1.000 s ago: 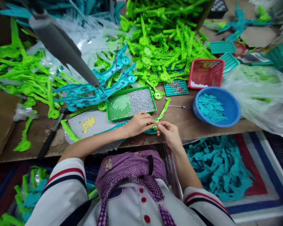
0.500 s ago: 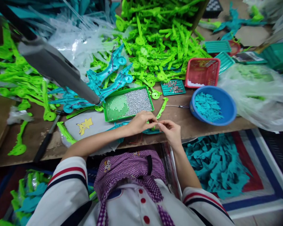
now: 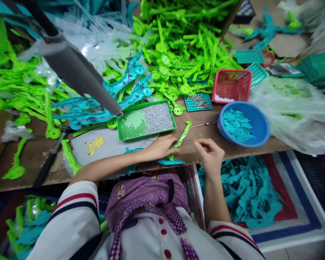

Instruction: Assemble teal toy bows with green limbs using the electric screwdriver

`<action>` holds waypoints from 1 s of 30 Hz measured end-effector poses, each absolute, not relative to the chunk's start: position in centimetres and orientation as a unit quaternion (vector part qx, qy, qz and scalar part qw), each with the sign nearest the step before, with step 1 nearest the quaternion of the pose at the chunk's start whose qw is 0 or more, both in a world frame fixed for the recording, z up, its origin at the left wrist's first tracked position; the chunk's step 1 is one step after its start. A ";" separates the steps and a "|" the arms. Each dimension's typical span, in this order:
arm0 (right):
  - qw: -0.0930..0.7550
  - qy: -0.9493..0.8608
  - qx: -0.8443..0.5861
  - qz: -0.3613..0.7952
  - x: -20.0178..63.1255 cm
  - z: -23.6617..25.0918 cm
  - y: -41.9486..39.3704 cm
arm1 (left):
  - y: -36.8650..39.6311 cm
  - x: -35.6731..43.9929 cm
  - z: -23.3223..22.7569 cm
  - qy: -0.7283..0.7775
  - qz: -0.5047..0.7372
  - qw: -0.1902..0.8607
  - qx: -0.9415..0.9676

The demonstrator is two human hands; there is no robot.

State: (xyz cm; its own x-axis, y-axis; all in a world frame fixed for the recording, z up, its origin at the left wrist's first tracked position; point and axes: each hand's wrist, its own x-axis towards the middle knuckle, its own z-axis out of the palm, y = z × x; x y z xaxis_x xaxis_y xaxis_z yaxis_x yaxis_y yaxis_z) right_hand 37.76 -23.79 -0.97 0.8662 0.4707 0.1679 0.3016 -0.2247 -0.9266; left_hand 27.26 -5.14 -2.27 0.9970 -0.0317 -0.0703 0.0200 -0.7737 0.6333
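Note:
My left hand [image 3: 162,146] is bent over a turquoise plastic part [image 3: 172,161] at the bench's front edge, gripping it; the hand covers much of the part. A lime-green slotted plastic arm [image 3: 183,135] slants up and away from its fingertips. My right hand [image 3: 211,155] hovers to the right, apart from the parts, with fingers curled and thumb against them; anything pinched there is too small to make out. Just beyond the left hand sits a green tray [image 3: 119,126] of small silvery metal pieces. A thin-shafted tool [image 3: 206,124] lies past the right hand.
A blue bowl [image 3: 261,124] of turquoise pieces, a red basket [image 3: 216,85] and a small teal tray [image 3: 187,105] stand on the right. From the left a grey powered driver [image 3: 81,72] slants over the bench. A hammer [image 3: 50,162] lies left. Lime-green parts [image 3: 176,54] pile up behind.
My hands, which met at the fingertips, have separated. The right hand has moved right, away from the turquoise part. The left stays by it, slightly lower. The view has shifted a little.

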 end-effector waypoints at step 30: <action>0.202 -0.426 -0.862 0.184 45.5 -3.0 -19.3 | -5.8 30.8 -4.1 -0.014 -0.064 0.390 0.919</action>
